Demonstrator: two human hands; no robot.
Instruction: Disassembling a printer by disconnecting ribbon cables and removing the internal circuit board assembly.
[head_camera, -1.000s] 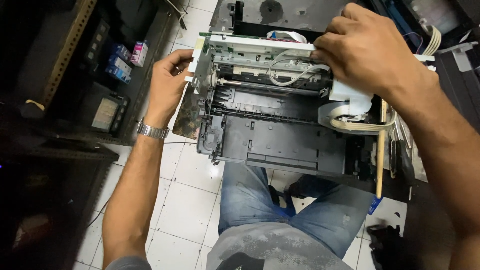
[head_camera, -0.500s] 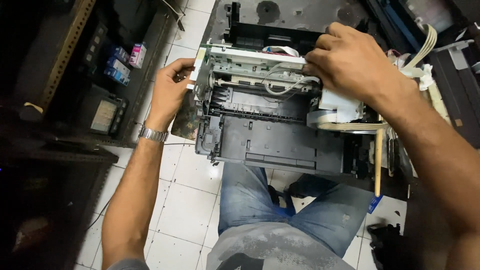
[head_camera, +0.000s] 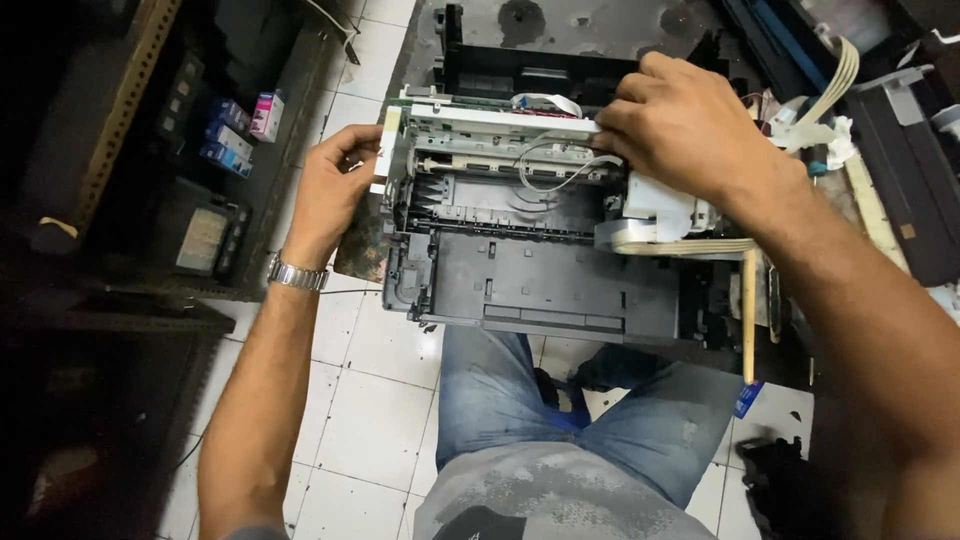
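An opened printer chassis (head_camera: 545, 275) of black plastic, cover off, rests on the floor and over my knees. My left hand (head_camera: 330, 195), with a metal watch at the wrist, grips the chassis's left end by its pale side plate. My right hand (head_camera: 685, 125) is closed over the white metal carriage rail (head_camera: 490, 118) at the top right, next to thin white wires (head_camera: 545, 160). A white ink carriage block (head_camera: 665, 205) with a flat ribbon of tubes sits just below that hand.
A dark shelf rack (head_camera: 150, 170) on the left holds small coloured ink boxes (head_camera: 240, 125). Black printer parts and pale tubes (head_camera: 830, 95) lie at the right. A wooden stick (head_camera: 748, 315) hangs beside the chassis. White floor tiles (head_camera: 370, 400) and my jeans are below.
Both hands stay on the chassis. It has dropped slightly in view and my right hand has slid left along the top rail.
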